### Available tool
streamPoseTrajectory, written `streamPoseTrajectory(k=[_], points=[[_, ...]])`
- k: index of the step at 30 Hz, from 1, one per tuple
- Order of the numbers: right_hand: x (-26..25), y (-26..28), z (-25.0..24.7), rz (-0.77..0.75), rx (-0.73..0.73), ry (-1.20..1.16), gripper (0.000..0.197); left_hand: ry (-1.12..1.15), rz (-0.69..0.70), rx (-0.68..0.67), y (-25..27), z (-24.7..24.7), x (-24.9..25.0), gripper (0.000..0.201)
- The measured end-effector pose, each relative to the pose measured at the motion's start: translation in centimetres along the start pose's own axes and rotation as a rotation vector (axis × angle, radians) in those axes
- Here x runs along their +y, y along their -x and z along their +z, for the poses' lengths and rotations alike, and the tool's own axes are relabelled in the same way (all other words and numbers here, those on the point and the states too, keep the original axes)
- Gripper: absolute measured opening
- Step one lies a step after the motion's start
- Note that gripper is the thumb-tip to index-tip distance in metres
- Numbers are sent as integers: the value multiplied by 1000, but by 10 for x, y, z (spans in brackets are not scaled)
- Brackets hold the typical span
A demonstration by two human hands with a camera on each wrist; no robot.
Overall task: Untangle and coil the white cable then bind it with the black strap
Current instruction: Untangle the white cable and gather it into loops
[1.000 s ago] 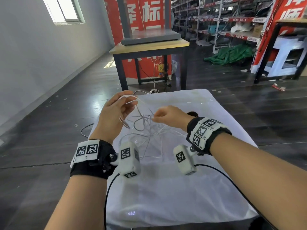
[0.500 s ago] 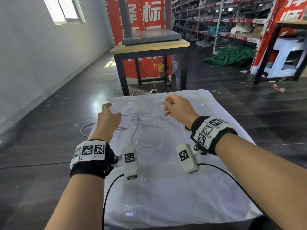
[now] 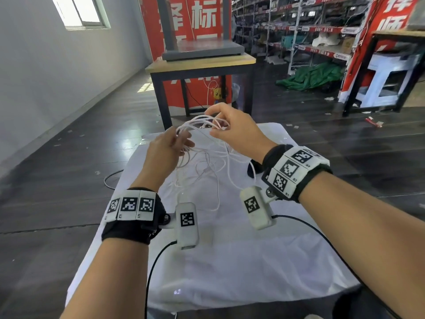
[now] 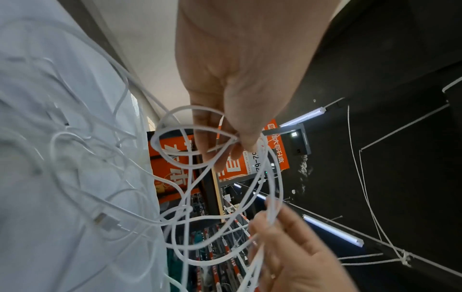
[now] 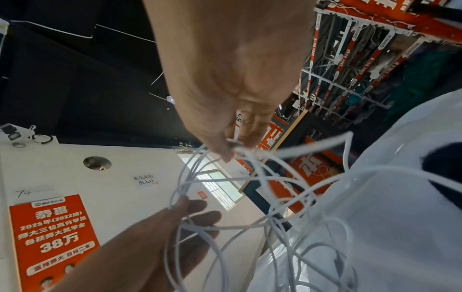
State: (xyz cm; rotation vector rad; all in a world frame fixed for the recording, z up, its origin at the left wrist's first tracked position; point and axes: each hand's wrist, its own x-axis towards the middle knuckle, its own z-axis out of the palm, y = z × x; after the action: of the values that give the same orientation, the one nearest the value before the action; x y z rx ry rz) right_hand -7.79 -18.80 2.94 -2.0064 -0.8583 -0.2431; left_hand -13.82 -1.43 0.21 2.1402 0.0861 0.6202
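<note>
The tangled white cable [image 3: 207, 162] hangs in loose loops between both hands, above the white cloth-covered table [image 3: 230, 261]. My left hand [image 3: 184, 140] pinches several loops between thumb and fingers, shown close up in the left wrist view as the left hand [image 4: 232, 144]. My right hand [image 3: 213, 128], slightly higher and farther, pinches other strands; the right wrist view shows the right hand [image 5: 232, 146] closed on them. One cable connector [image 4: 105, 221] lies on the cloth. The black strap [image 3: 253, 168] rests on the cloth, partly hidden behind my right wrist; the black strap [image 5: 445, 168] also shows there.
Beyond the cloth stands a wood-topped table with black legs [image 3: 200, 63]. Storage shelves [image 3: 310, 24] and a green tarp [image 3: 312, 75] fill the back right. A thin cable [image 3: 110, 178] lies on the dark floor at the left. Black camera leads trail from both wrists.
Both hands have come closer together and risen, lifting the cable loops higher off the cloth. The left hand moved right and forward; the right hand moved slightly left.
</note>
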Motion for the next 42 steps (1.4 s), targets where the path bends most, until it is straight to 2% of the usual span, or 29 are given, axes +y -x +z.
streamPoseTrajectory(k=[2,5,9,13,15,18,21,23,25,28,30,32,33,35,38,40,42], points=[[10,0,-1,33,63,70,23,156,-41,73,-1,-1,-3,25],[27,1,-2,164,163,128,16,361,-143,180,-4,-8,-9,27],[45,4,-1,284,161,176,15,706,-279,293,-5,-20,-13,30],[52,10,6,471,27,68,38,900,-395,293,-4,-28,-20,31],[54,12,12,497,-21,70,39,965,-439,276,-5,-27,-22,31],[56,10,20,498,-105,-27,29,1023,-452,241,-5,-26,-20,30],[53,5,26,456,-223,-100,56,1092,-457,203,-6,-26,-17,31],[49,1,29,425,-222,-156,75,1144,-468,172,-7,-27,-14,31],[45,-2,32,408,-235,-229,81,1192,-500,151,-8,-30,-14,32],[40,-5,38,385,-272,-330,66,1293,-558,88,-11,-33,-15,30],[37,-6,40,381,-225,-337,42,1333,-549,46,-10,-34,-13,36],[35,-6,38,385,-167,-339,20,1350,-546,48,-13,-35,-17,26],[35,-5,36,387,-137,-353,14,1360,-549,74,-14,-36,-18,25],[34,-4,26,376,-49,-317,13,1371,-593,118,-15,-38,-25,25],[34,-4,10,338,85,-180,11,1177,-643,205,-12,-35,-33,24],[33,-4,1,338,79,-163,16,1025,-645,257,-10,-31,-33,23],[33,-3,-7,361,25,-164,22,939,-653,296,-8,-28,-33,12]])
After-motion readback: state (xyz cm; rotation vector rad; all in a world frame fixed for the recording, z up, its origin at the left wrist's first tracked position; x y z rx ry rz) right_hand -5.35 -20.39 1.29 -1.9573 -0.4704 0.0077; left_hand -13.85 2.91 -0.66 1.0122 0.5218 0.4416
